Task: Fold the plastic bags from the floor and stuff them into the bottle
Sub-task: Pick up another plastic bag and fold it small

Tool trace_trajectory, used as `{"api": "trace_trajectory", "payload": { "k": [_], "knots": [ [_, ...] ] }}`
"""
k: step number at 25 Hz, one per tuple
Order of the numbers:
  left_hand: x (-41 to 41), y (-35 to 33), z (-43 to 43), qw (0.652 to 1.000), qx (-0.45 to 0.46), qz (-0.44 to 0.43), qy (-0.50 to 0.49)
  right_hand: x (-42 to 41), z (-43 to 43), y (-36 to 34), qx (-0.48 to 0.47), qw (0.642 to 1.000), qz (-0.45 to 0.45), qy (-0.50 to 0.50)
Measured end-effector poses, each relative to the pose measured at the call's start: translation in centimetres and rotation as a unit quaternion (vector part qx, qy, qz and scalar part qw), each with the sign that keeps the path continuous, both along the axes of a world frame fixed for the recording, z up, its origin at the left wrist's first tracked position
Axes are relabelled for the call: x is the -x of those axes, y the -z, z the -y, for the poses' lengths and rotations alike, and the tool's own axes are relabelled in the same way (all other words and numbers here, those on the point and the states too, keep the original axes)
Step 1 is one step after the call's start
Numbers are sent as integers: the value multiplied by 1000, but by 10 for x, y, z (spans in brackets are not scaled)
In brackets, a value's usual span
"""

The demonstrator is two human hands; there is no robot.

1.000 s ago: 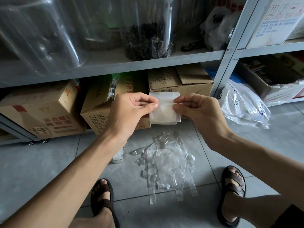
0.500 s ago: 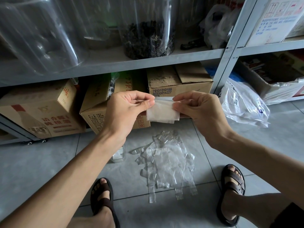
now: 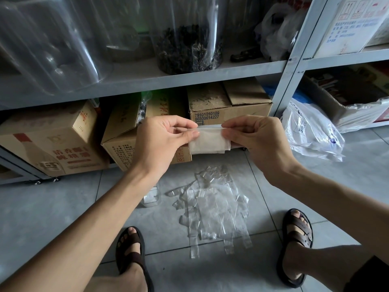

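The folded bag (image 3: pixel 209 142) is pinched between the left hand (image 3: pixel 162 142) and right hand (image 3: pixel 255 140), now folded narrower than a second ago. More plastic bags (image 3: pixel 212 209) lie on the floor (image 3: pixel 52 207) below.

Two bare hands, left (image 3: pixel 162 140) and right (image 3: pixel 259 140), are sharing one folded translucent plastic bag (image 3: pixel 209 142); behind them three brown cardboard boxes (image 3: pixel 52 140) are sitting, below them two brown sandals (image 3: pixel 130 249) (the clear bags (image 3: pixel 212 209) underneath are overlapping, uncountable).
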State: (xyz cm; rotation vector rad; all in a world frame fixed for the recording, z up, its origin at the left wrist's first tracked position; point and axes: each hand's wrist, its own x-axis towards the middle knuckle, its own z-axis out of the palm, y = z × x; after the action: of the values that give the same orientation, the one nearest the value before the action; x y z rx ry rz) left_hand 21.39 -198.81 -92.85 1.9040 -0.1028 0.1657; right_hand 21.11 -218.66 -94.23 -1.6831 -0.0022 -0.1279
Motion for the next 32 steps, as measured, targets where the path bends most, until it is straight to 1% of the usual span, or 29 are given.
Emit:
{"api": "trace_trajectory", "payload": {
  "k": [7, 11, 12, 15, 16, 18, 20, 22, 25, 27, 29, 32],
  "knots": [
    [4, -5, 2, 999, -26, 28, -15, 1, -2, -3, 17, 1000, -2, -1],
    [2, -3, 0, 999, -37, 27, -20, 0, -2, -3, 30, 1000, 6, 1],
    [2, -2, 0, 998, -46, 28, -23, 0, -2, -2, 42, 999, 7, 1],
    [0, 2, -2, 993, -110, 39, -28, -2, 0, 1, 130, 991, 19, 2],
    [-1, 3, -2, 992, -122, 35, -23, -3, 0, 1, 146, 989, 19, -6],
    [-2, 3, -1, 995, -99, 2, -3, -3, 1, 2, 121, 992, -1, -36],
    [-1, 2, 0, 998, -58, -35, 15, -3, -1, 1, 46, 996, -42, -70],
    [0, 2, 3, 998, -38, -46, 15, -1, -2, 1, -11, 993, -74, -86],
    [2, 0, 2, 999, -10, -48, 16, -2, -1, 1, -27, 993, -80, -77],
    [3, -1, 2, 997, 24, -62, 41, -1, 0, -1, -47, 993, -82, -74],
    [2, -1, 2, 996, 25, -64, 64, 0, -1, -3, -49, 992, -83, -75],
    [1, 2, 3, 995, 24, -70, 65, 2, -1, -4, -54, 992, -83, -84]
  ]
}}
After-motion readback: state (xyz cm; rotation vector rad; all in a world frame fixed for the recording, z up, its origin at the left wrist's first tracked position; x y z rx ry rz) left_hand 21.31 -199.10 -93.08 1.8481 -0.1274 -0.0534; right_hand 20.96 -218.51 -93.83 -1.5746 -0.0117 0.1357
